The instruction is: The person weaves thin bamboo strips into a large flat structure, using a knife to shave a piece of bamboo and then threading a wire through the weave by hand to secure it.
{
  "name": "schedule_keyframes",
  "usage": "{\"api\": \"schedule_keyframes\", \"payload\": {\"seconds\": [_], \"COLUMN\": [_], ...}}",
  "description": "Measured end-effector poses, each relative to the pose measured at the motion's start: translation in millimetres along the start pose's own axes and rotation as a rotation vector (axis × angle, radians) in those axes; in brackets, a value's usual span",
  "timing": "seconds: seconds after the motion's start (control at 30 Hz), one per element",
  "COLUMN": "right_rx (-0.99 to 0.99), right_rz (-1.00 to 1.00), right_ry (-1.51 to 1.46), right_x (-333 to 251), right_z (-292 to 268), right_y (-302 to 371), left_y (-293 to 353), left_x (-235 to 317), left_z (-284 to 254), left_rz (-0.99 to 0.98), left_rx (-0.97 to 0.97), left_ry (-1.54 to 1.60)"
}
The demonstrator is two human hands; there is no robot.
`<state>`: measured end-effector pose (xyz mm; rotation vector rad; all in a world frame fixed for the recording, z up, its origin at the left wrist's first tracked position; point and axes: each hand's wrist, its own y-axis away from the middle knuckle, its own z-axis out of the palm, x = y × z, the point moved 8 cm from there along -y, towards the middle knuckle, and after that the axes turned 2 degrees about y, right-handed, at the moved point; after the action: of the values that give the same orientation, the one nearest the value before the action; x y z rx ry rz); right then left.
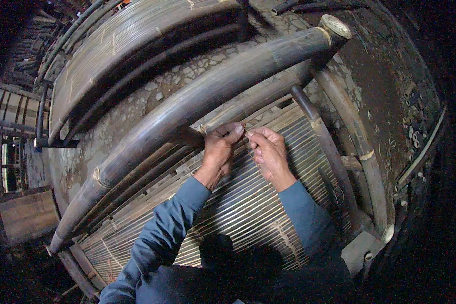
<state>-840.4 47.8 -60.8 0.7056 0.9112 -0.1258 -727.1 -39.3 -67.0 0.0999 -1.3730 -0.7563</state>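
My left hand [220,154] is closed, its thumb and fingertips pinched together beside a joint of the bamboo frame. Close against it, my right hand [270,156] is also pinched, the two sets of fingertips nearly touching. A tiny reddish-brown bit [244,125] shows between the fingertips; it is too small to name. Both hands are above the slatted bamboo seat [253,202] of a large dark bamboo bench. Just beyond them runs the bench's thick bamboo top rail [197,81], with a thinner rail [258,104] behind it.
On the right, bamboo posts [329,152] form the bench's end. A dark knife-like tool [329,187] lies on the slats near them. Another slatted bamboo bench [131,45] stands at the far left on the cracked stone floor [182,76]. Bamboo scraps [415,139] litter the right side.
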Motion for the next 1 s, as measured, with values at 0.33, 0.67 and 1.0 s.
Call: {"api": "schedule_keyframes", "payload": {"seconds": [0.33,0.67,1.0], "right_rx": [0.011,-0.009,-0.28], "right_rz": [-0.361,-0.319,-0.26], "right_ry": [0.382,0.331,0.08], "right_x": [-16.3,-14.8,-11.4], "right_z": [0.1,3.9,4.1], "right_y": [-6.1,3.0,-5.6], "left_y": [13.6,9.2,2.2], "left_x": [20.5,11.7,2.0], "left_z": [16.0,13.9,16.1], "left_rz": [0.066,0.071,0.1], "left_rx": [0.049,0.052,-0.22], "left_ry": [-0.113,-0.065,0.034]}}
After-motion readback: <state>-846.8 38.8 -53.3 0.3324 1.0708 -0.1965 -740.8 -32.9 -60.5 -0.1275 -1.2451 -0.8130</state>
